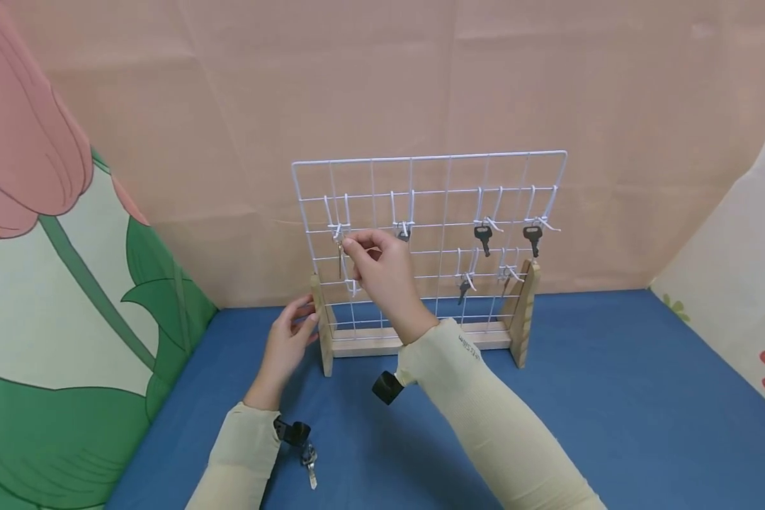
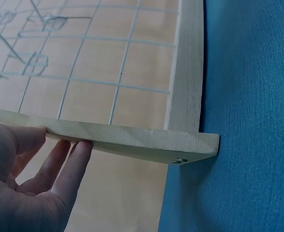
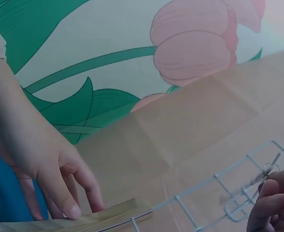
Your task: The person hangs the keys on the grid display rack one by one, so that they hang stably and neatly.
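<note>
In the head view my right hand [image 1: 385,273] pinches a key [image 1: 341,261] at the upper-left hook of a white wire grid rack [image 1: 446,225]. The right wrist view shows the right hand's fingertips [image 3: 272,200] close to the hook, with a small ring on its prong; the key is mostly hidden there. My left hand [image 1: 287,347] holds the rack's left wooden upright [image 1: 323,329]. Seen from the left wrist, its thumb and fingers lie on opposite sides of that upright [image 2: 132,140].
Dark-headed keys [image 1: 482,235] hang from several other hooks on the rack. On the blue cloth [image 1: 612,382], beside the left wrist, lies a loose bunch of keys [image 1: 309,464]. A tan backdrop [image 1: 421,85] stands behind the rack, and a flower-printed panel [image 1: 70,297] at left.
</note>
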### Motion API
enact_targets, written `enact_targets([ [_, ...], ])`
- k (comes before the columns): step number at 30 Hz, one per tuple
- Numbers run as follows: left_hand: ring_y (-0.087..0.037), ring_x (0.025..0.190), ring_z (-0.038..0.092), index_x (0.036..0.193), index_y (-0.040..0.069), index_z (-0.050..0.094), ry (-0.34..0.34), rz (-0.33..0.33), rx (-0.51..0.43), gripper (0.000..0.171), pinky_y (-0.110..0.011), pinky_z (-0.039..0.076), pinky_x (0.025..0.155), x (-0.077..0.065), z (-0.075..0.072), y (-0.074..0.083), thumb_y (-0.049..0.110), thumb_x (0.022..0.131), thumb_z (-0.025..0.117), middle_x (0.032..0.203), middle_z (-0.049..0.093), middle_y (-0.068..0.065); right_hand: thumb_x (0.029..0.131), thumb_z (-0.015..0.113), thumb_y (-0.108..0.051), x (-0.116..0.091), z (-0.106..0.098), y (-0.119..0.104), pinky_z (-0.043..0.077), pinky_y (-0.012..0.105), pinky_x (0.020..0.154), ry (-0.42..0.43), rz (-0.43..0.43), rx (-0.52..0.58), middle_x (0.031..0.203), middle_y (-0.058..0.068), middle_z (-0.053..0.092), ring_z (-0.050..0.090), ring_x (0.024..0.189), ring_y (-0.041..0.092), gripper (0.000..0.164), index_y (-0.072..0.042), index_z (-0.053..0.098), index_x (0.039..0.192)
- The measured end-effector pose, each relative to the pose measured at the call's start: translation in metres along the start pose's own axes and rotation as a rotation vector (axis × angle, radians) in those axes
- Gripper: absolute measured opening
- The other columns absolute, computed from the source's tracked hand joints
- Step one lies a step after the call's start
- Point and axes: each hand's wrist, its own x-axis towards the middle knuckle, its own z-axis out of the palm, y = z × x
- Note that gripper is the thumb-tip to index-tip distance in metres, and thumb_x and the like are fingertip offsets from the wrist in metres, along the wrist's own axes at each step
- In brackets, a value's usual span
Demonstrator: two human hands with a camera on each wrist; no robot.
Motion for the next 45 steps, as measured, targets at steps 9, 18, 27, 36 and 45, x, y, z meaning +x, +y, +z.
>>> enact_targets([
  [9,-0.043,0.124,0.058,0.15,0.0,0.043,-0.02,-0.021,-0.013,0.046,-0.051,0.054,0.096,0.0,-0.001,-0.002,0.005,0.105,0.053,0.141,0.052,-0.029,0.099,0.068,-0.015,0.001,0.009,0.005,0.044,0.02,0.044,0.072,0.049,-0.063,0.081,0.009,0.062,0.055,0.049,0.016,0.015,0.0,0.071,0.1],
  [18,-0.043,0.123,0.058,0.15,-0.001,0.043,-0.038,-0.009,0.001,0.048,-0.042,0.058,0.092,0.006,-0.004,-0.001,0.002,0.103,0.056,0.14,0.052,-0.028,0.1,0.066,-0.015,-0.027,-0.008,0.008,0.046,0.02,0.046,-0.016,0.014,-0.061,0.077,0.008,0.058,0.057,0.054,0.031,0.013,-0.002,0.067,0.099],
  [27,-0.04,0.125,0.057,0.15,0.001,0.043,-0.081,-0.028,-0.094,0.051,-0.026,0.058,0.087,0.011,-0.008,-0.005,-0.001,0.101,0.058,0.142,0.052,-0.024,0.099,0.068,-0.015,-0.086,-0.028,0.056,0.043,0.024,0.042,-0.28,0.164,-0.076,0.063,0.005,0.055,0.05,0.048,0.017,0.011,-0.006,0.069,0.094],
  [36,-0.038,0.126,0.057,0.151,0.002,0.043,-0.099,-0.041,-0.118,0.051,-0.026,0.057,0.089,0.01,-0.009,-0.011,0.001,0.102,0.058,0.143,0.051,-0.023,0.091,0.075,-0.006,-0.143,0.0,0.103,0.047,0.021,0.047,-0.711,0.351,-0.195,0.067,-0.005,0.063,0.053,0.05,0.006,0.008,-0.01,0.073,0.084],
  [45,-0.039,0.125,0.057,0.151,0.002,0.043,-0.102,-0.049,-0.127,0.053,-0.028,0.057,0.09,0.01,-0.011,-0.01,-0.001,0.101,0.059,0.143,0.051,-0.023,0.082,0.087,-0.018,-0.169,0.023,0.099,0.047,0.016,0.052,-0.807,0.303,-0.34,0.062,-0.012,0.057,0.052,0.054,0.0,0.017,-0.013,0.071,0.076],
])
